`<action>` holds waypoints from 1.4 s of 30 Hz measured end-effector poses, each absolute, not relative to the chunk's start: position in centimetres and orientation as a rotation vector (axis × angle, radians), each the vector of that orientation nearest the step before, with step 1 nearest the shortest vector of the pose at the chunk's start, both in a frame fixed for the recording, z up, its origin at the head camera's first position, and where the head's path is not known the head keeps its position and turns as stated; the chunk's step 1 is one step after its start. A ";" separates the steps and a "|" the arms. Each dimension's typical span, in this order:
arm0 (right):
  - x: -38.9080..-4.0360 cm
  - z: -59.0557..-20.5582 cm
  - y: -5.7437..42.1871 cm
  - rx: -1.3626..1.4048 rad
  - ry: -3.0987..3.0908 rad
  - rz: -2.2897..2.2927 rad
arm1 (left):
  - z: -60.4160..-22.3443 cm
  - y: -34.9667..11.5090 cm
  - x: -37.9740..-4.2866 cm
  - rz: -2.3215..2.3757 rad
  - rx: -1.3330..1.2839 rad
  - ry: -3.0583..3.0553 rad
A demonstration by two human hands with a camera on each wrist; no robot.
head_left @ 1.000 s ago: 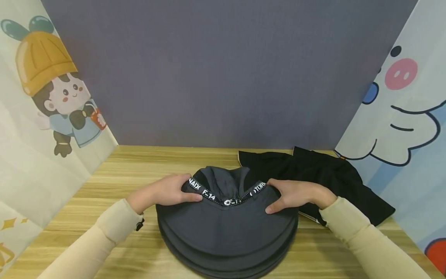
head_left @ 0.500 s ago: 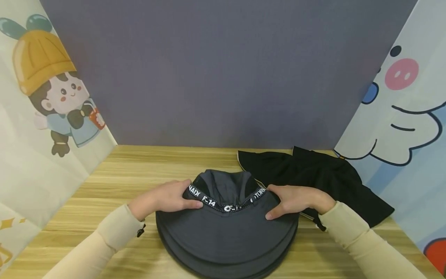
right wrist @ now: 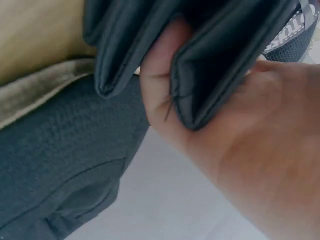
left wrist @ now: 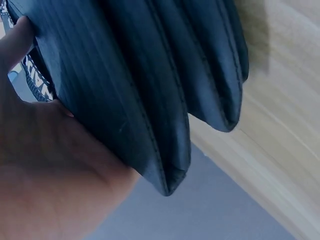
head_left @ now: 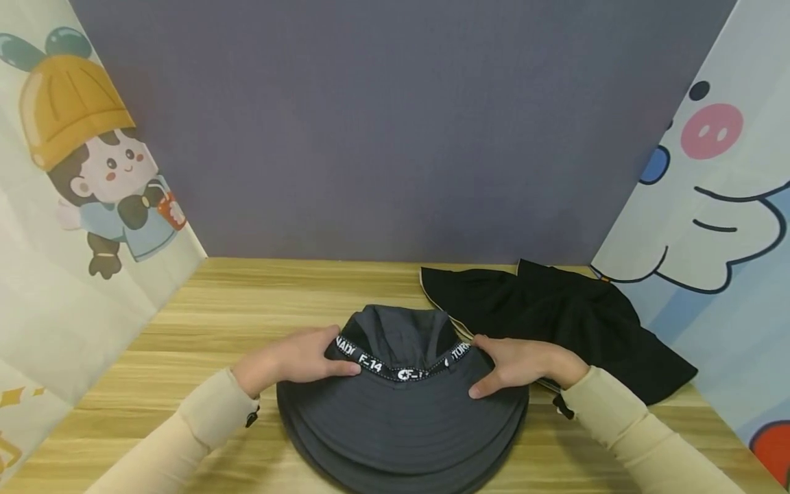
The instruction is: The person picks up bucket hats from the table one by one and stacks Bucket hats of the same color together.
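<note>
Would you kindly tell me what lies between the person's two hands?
In the head view, the grey hat, with its lettered band, lies between the left hand and right hand.

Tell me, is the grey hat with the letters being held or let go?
Held. The left hand and right hand grip the grey hat from both sides, their thumbs on top of its brim.
</note>
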State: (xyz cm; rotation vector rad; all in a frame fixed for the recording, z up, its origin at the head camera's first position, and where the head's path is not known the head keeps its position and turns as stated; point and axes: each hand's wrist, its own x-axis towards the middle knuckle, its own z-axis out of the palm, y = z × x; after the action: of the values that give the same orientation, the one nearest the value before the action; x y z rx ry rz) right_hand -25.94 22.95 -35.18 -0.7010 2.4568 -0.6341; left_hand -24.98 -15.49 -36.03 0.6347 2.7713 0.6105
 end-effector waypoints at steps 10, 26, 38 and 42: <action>-24.1 -36.2 22.0 -0.627 2.495 -0.648 | -36.1 -16.4 -23.6 0.534 0.613 2.756; -21.7 -36.5 19.3 -0.594 2.792 -0.257 | -36.6 -15.5 -23.6 0.468 0.554 2.767; -20.8 -36.5 18.4 -0.585 2.926 0.028 | -36.6 -14.5 -23.1 0.341 0.491 2.813; -19.9 -36.2 17.5 -0.602 2.989 0.110 | -36.5 -14.4 -22.9 0.281 0.489 2.829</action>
State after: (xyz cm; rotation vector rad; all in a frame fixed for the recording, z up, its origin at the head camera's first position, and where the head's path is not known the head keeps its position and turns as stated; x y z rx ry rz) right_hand -19.95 17.54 -36.21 -0.6023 2.9890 0.1095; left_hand -22.91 -14.42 -36.51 0.4888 2.8293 0.2812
